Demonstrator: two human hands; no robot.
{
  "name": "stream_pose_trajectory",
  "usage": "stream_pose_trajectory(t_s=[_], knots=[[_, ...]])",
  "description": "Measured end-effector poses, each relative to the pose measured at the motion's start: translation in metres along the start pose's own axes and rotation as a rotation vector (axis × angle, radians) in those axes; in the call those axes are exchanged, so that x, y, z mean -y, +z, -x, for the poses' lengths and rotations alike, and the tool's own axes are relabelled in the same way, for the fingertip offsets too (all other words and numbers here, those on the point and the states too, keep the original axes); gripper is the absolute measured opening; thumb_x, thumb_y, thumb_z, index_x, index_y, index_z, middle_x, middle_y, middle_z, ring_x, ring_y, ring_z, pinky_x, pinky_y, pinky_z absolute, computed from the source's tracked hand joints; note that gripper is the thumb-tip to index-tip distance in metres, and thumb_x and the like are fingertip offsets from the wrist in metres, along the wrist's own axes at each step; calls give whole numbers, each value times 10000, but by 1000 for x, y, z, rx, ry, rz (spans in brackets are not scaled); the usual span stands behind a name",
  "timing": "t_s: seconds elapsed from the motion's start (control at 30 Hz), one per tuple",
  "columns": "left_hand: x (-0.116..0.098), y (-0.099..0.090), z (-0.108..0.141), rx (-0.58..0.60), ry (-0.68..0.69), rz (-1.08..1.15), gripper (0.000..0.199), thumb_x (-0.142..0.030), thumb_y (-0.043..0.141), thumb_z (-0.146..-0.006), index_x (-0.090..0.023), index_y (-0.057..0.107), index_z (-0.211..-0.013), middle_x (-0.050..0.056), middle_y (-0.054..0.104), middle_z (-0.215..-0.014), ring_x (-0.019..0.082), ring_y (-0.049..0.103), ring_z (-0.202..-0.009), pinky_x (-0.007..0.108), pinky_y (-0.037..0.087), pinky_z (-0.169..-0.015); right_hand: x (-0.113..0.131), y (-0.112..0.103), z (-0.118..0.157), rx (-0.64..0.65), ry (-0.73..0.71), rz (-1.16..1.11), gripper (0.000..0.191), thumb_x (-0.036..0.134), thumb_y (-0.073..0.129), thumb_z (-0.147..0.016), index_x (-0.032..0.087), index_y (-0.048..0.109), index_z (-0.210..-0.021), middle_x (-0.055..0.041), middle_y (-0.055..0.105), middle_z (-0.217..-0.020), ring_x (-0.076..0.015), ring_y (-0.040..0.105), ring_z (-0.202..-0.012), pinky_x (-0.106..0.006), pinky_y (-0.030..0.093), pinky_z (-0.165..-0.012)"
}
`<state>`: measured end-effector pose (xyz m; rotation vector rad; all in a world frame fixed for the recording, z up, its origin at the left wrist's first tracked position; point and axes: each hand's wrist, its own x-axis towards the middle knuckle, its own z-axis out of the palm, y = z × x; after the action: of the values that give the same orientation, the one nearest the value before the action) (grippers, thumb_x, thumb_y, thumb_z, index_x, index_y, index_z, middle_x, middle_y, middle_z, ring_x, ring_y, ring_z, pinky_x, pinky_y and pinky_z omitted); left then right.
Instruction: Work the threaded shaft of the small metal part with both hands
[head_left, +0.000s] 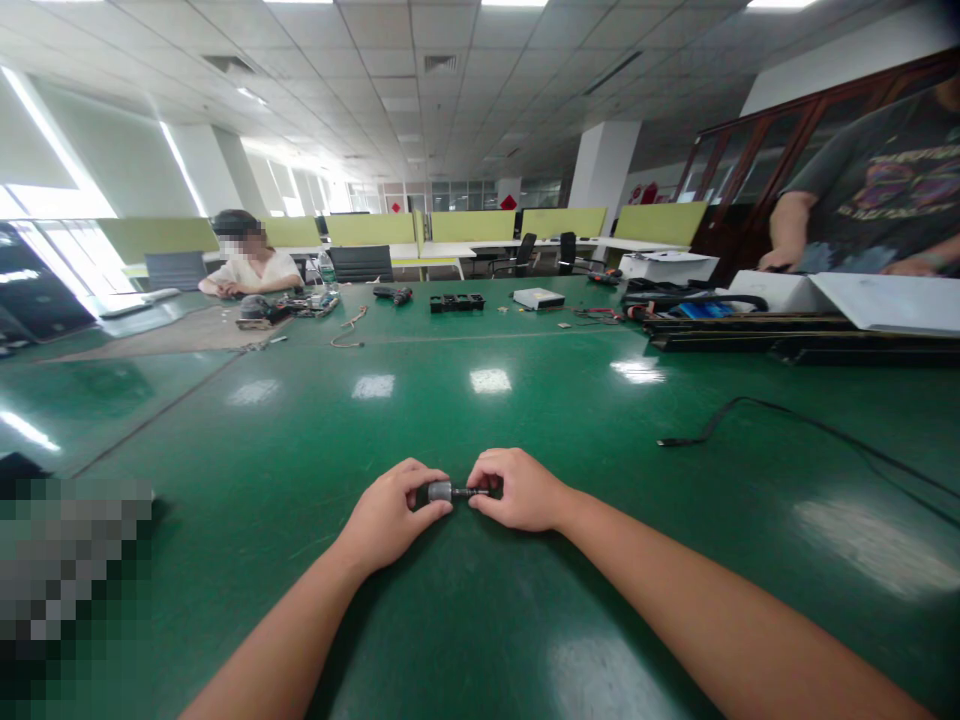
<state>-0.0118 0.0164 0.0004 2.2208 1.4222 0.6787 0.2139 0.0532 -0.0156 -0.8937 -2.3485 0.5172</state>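
Low over the green table (pixel 420 410), a small grey cylinder with a thin dark shaft (pixel 441 491) lies level between my hands, looking like a motor rotor. My left hand (pixel 390 512) pinches its thick grey body between thumb and fingers. At the other end, my right hand (pixel 521 490) has its thumb and fingertips closed around the tip of the shaft. Part of the cylinder's left end is hidden by my left fingers. The shaft's far tip is partly covered by my right fingers.
A black flat cable (pixel 739 402) trails at right. Farther back are a power drill (pixel 394 295), a black frame (pixel 456 303), a white-topped box (pixel 538 299) and dark metal rails (pixel 720 335). One person (pixel 251 265) sits at back left; another (pixel 862 190) stands at right.
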Motion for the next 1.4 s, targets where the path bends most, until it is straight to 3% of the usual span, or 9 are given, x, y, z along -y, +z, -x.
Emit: stream_pose_trajectory(t_s=[0.77,1.03,1.4], knots=[[-1,1,1,-7,-5,-36,264,-350,587,-883,-250,675,-1112,28,627,-996,182,598,-821,298,471,-818,-12,-9,0,5,32,-31,55,145,697,-707,159,687,-759,-2,608,-697,-120,537,-627,-232,419,-596],[-1,0,1,-9,-5,-34,262,-356,586,-885,-252,671,-1110,31,626,-1002,189,597,-825,305,470,-817,-23,-17,1,-10,124,-63,33,140,698,-689,150,680,-715,13,577,-633,-106,500,-560,-221,386,-537],[-2,1,0,-7,-9,-40,259,-345,591,-885,-249,670,-1112,23,618,-972,168,573,-759,287,454,-759,-15,-15,1,26,88,-58,58,160,711,-697,145,710,-753,-3,605,-668,-113,529,-586,-229,415,-561]])
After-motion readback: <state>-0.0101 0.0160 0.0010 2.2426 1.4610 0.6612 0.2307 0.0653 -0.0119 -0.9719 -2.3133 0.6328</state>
